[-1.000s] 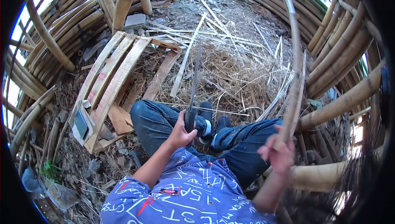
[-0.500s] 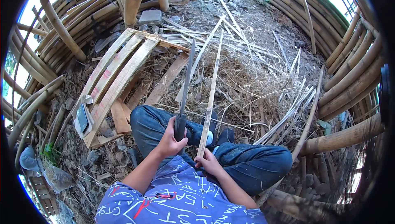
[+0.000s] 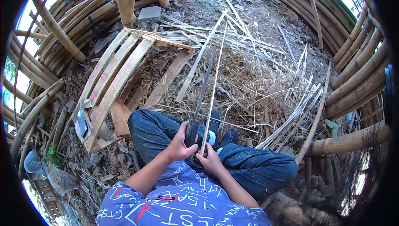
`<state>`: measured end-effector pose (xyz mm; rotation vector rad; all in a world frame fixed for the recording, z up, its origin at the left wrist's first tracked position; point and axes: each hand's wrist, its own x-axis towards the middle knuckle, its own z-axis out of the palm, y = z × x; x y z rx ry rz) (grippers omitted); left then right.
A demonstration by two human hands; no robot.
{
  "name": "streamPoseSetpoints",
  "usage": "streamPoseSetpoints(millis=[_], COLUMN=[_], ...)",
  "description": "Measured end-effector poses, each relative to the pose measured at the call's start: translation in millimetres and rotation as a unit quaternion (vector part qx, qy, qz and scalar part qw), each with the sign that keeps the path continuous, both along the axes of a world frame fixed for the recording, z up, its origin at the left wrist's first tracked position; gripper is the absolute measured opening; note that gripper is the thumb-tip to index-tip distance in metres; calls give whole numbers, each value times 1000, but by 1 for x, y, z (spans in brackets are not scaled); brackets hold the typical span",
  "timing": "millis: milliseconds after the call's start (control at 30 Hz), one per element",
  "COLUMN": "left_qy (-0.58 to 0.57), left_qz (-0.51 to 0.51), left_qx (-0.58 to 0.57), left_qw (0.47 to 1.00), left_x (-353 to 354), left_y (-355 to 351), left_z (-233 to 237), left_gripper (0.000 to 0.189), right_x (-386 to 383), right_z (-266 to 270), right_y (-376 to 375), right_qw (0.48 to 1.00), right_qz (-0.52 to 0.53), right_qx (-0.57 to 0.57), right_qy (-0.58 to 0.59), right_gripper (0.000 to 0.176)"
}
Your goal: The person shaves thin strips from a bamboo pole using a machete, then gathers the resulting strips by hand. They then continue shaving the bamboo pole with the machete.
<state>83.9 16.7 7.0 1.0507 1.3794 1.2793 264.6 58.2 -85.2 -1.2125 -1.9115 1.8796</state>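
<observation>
Left hand (image 3: 178,146): closed fully round the dark handle of a long knife (image 3: 203,87). The blade points away from the body, out over the shoes (image 3: 216,124).
Right hand (image 3: 211,161): fingers pinched shut on the near end of a thin bamboo strip (image 3: 215,76), just beside the knife handle.
Strip position: runs away from the lap, close along the right of the blade and almost parallel to it, with the far tip over the shavings heap (image 3: 253,80). Cannot tell whether the edge is touching the strip or only lies next to it.
Risk, fingers: the right hand sits right at the heel of the blade. If the strip slid or twisted in the pinch, the knuckles would likely meet the edge.
Risk, legs: the jeans (image 3: 153,128) and shoes lie directly under the blade. A knife that jumped free of the strip would probably drop onto a shin or foot.
Risk, strip: it is long, thin and held at one end only. It looks whippy, so it could flex off the edge, or split unevenly and throw splinters into the palm.
Risk, footing: the person sits cross-legged on loose shavings beside a wooden pallet (image 3: 114,80). The seat may shift under a hard push.
Risk, surroundings: bamboo poles (image 3: 353,80) stand close on the right, and a swung strip could catch on them.
</observation>
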Motion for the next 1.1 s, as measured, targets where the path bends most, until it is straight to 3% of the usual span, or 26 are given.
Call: streamPoseSetpoints(millis=[100, 167, 300, 400, 467, 567, 633, 767, 833, 967, 1100], left_qy=[-4, -15, -20, -9, 6, 14, 205, 245, 291, 377, 389], left_qz=[6, 11, -3, -28, -26, -28, -14, -38, -23, -39, -49], left_qx=[1, 4, -4, 1, 9, -41, 26, 38, 65, 68, 41], left_qw=[1000, 1000, 1000, 1000, 1000, 999, 978, 968, 954, 923, 919], left_x=[1, 1, 6, 17, 30, 44, 52, 59, 64, 62, 59], left_y=[3, 4, 8, 12, 16, 15, 18, 24, 26, 25, 24], left_z=[1, 1, 5, -8, -12, -21, -33, -31, -42, -45, -56], left_gripper=[78, 78, 75, 77, 77, 75, 76, 75, 74, 70, 65], right_x=[-6, -4, 6, 7, 5, -3, -6, -5, -2, -3, -6], right_z=[12, 16, 19, 32, 39, 42, 45, 47, 47, 40, 8], right_y=[20, 37, 60, 62, 58, 44, 39, 42, 49, 47, 38], right_qw=[996, 992, 984, 973, 936, 936, 946, 931, 899, 863, 849], right_qz=[9, 16, -38, -43, -63, -98, -126, -164, -180, -229, -283], right_qx=[73, 114, -120, -171, -252, -241, -213, -267, -359, -408, -410], right_qy=[53, 52, 126, 147, 238, 238, 208, 185, 176, 188, 175], right_gripper=[76, 67, 49, 46, 42, 41, 40, 40, 39, 36, 34])
